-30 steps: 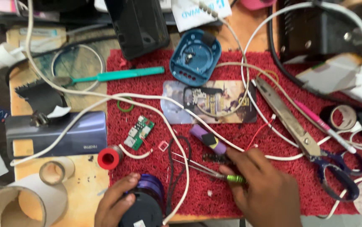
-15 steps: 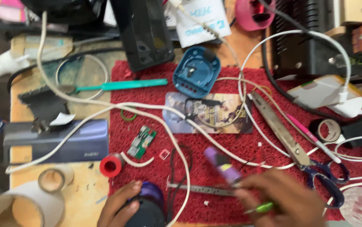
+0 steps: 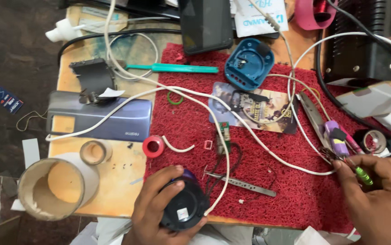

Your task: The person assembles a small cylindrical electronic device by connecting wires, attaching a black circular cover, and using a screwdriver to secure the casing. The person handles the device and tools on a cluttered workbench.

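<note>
Hands grip: left (image 3: 159,204) round black speaker (image 3: 184,208), right (image 3: 379,199) green-tipped tool (image 3: 363,174)

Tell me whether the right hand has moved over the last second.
Yes. The right hand, pinching a green-tipped tool, has shifted rightward, away from the picture card and past the tweezers now lying on the red mat.

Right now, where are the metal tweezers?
The metal tweezers lie on the red mat, bottom centre of the head view, right of the left hand.
</note>
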